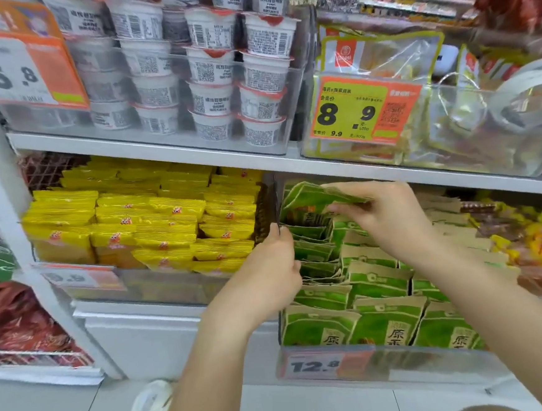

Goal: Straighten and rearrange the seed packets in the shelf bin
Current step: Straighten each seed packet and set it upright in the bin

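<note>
Right hand (384,216) pinched a green packet (311,197) at frame centre, long axis sideways. Left hand (277,266), lower left, curled against the upright packets (315,253) in the bin (389,363); grip unclear.

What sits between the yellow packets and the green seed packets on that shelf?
In the head view, a clear upright divider separates the yellow packets from the green seed packets. The left hand holds it at the green bin's left edge.

Orange price tag (324,365) on clear bin front reading 12.8, orange-and-yellow price card (364,110) reading 8.9 and 9.9, white-and-orange price sign (16,73) reading 16.8
</note>
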{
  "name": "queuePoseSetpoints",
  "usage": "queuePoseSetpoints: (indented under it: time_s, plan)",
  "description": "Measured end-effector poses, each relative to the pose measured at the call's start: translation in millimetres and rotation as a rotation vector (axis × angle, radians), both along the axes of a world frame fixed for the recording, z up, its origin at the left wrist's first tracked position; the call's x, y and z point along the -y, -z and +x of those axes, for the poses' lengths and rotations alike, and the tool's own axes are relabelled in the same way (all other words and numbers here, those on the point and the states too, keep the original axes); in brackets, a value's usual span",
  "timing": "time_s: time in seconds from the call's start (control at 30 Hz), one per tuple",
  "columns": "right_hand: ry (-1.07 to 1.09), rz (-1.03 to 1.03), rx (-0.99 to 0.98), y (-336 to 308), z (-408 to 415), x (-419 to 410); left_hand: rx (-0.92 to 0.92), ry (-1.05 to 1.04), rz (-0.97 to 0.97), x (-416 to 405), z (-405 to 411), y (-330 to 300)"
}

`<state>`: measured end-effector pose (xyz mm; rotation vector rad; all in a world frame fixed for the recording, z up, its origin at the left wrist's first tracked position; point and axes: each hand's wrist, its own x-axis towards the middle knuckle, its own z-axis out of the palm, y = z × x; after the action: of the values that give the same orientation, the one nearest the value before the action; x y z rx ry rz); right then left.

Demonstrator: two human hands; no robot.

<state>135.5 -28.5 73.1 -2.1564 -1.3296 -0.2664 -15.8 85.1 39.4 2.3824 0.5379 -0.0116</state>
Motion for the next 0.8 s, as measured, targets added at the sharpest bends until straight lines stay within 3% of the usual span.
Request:
queuePoseSetpoints:
  time_s: [0.23,0.33,0.47,0.8]
  plan:
    - [0.098,-0.240,-0.041,13.6,11.5,-25.3,0.001,-0.010,0.027,0.1,3.6,0.5]
    - [0.161,-0.199,-0.019,11.2,10.2,-22.9,-0.004,0.006,0.022,-1.3,3.2,1.5]
    - [0.142,-0.186,0.107,8.4,-1.5,-10.2,0.005,0.012,0.034,-2.1,2.2,3.9]
    - [0.211,-0.384,0.322,17.4,-19.6,-40.4,0.007,-0.010,0.076,0.5,4.4,2.6]
